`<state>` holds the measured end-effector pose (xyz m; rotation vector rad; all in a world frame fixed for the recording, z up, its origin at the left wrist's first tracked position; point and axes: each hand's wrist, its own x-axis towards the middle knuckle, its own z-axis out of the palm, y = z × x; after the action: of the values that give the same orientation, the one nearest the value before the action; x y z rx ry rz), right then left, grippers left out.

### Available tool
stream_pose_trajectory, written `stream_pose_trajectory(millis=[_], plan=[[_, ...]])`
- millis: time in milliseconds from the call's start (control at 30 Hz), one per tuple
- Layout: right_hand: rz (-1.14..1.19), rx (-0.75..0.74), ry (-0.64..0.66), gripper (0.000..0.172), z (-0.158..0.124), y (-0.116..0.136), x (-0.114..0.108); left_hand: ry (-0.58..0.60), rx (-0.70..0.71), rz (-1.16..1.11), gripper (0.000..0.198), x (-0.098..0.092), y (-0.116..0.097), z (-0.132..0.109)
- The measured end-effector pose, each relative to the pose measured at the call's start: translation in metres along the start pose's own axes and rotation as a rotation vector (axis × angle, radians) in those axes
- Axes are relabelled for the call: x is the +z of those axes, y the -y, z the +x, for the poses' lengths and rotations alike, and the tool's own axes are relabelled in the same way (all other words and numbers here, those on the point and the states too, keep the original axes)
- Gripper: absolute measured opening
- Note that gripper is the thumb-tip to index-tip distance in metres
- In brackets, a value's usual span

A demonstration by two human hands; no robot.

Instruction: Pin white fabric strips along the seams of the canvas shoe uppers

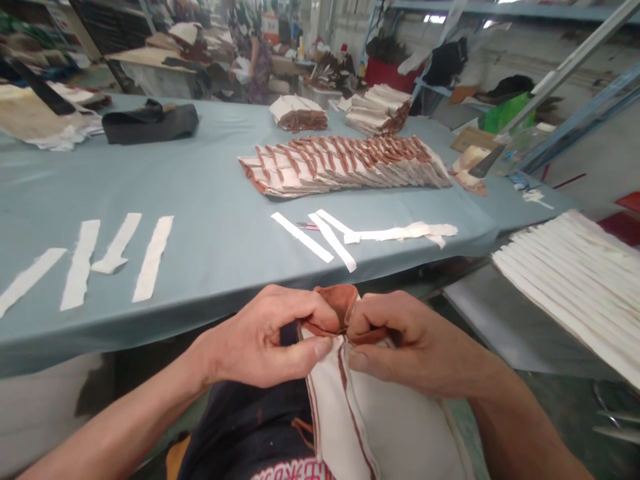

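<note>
A white fabric piece (335, 407) with brown edging and a brown seam down its middle hangs over the person's lap. My left hand (285, 333) pinches its upper edge between thumb and fingers, left of the seam. Just right of the seam, my right hand (400, 340) grips the same edge, thumb on the white side. A brown flap (343, 300) of the piece stands up between the two hands, which are close together but apart.
On the blue-covered table (210, 173) lie white strips (150, 260), small scissors (307, 226) and a long overlapping row of white-and-brown pieces (340, 163). White pieces (575, 280) are layered at the right. A person (250, 60) is behind the table.
</note>
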<state>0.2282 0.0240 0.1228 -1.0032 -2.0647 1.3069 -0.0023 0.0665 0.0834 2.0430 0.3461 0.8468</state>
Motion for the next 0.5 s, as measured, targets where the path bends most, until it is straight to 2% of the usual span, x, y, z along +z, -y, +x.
stream_pose_trajectory(millis=[200, 300, 400, 500], plan=[[0.049, 0.094, -0.016, 0.028, -0.001, -0.018, 0.011, 0.017, 0.025, 0.100, 0.012, 0.006, 0.001, -0.002], [0.076, 0.105, -0.010, 0.027, 0.002, -0.026, 0.014, 0.030, -0.015, 0.158, 0.016, 0.006, 0.000, -0.005], [0.073, 0.074, -0.029, 0.026, 0.005, -0.032, 0.016, 0.069, -0.094, 0.108, 0.020, 0.004, -0.002, -0.007], [-0.018, -0.018, -0.101, 0.019, 0.008, -0.033, 0.018, 0.087, -0.181, -0.009, 0.026, 0.004, -0.002, -0.008]])
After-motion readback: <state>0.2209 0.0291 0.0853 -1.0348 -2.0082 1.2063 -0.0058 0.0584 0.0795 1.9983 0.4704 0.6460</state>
